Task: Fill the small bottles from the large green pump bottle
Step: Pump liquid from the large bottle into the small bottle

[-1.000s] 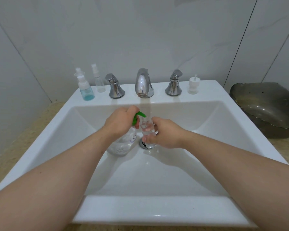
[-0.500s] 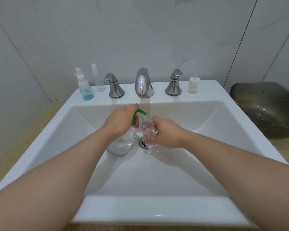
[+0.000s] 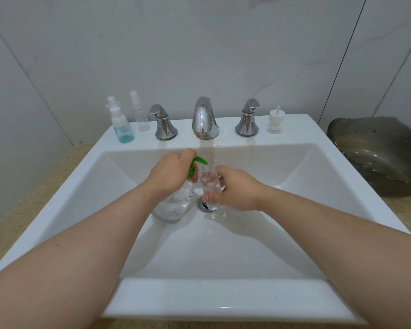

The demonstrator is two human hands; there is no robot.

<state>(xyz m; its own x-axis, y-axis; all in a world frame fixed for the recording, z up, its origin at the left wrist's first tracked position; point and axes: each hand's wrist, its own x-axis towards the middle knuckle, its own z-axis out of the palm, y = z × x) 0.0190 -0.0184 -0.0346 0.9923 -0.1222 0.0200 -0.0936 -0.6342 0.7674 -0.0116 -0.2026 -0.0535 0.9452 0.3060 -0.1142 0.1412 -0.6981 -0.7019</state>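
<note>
My L hand (image 3: 173,173) curls over pump bottle (image 3: 173,207) head; R hand (image 3: 235,189) wraps small bottle (image 3: 210,186). I'd hold its mouth right under spout (image 3: 201,160), press slow, btl upright.

Nothing legible (faint print on the pump bottle (image 3: 173,207) is too blurred)
</note>
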